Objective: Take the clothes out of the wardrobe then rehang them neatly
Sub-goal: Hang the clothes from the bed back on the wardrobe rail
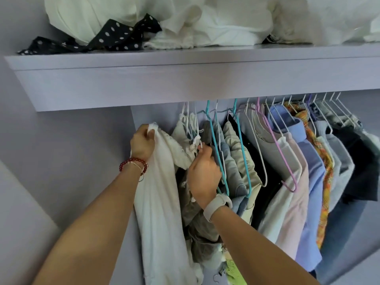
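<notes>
Left hand (143, 141) pinches the white garment (158, 194) at nine o'clock of the rack; right hand (202, 171) grips its white hanger (194, 138). Best to seat both shoulders evenly before hooking on.

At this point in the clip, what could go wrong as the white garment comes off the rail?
1. The left hand grips the white garment while the right hand pinches a white hanger amid tightly packed ones; neighbouring hangers could snag or come off too.
2. Olive clothing already sags low beneath the right hand and may drop.
3. The polka-dot cloth overhangs the shelf edge and might slide if jolted.
</notes>
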